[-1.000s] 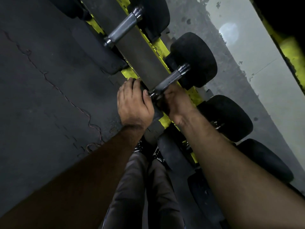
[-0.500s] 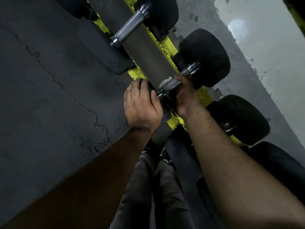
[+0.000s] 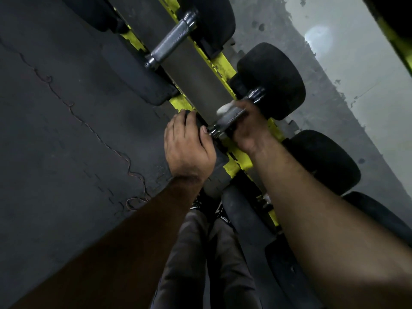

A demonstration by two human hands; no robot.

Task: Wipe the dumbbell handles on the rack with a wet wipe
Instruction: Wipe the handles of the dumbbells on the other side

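A black dumbbell lies across the yellow rack (image 3: 225,63), its far head (image 3: 273,81) up right. Its knurled metal handle (image 3: 227,120) runs diagonally at centre. My right hand (image 3: 249,126) curls round the handle with a white wet wipe (image 3: 224,108) showing above the fingers. My left hand (image 3: 187,146) grips the near black head (image 3: 201,126) of the same dumbbell, thumb by the handle's collar. Another dumbbell handle (image 3: 169,44) lies bare farther up the rack.
More black dumbbells (image 3: 323,161) sit lower right on the rack. Dark rubber floor (image 3: 55,130) with a crack spreads left. A pale wall (image 3: 356,63) rises behind the rack. My legs (image 3: 207,253) and shoes are below my arms.
My right hand has slid with the wipe along the handle from the near collar toward the far head. My left hand has stayed on the near head. The camera came closer.
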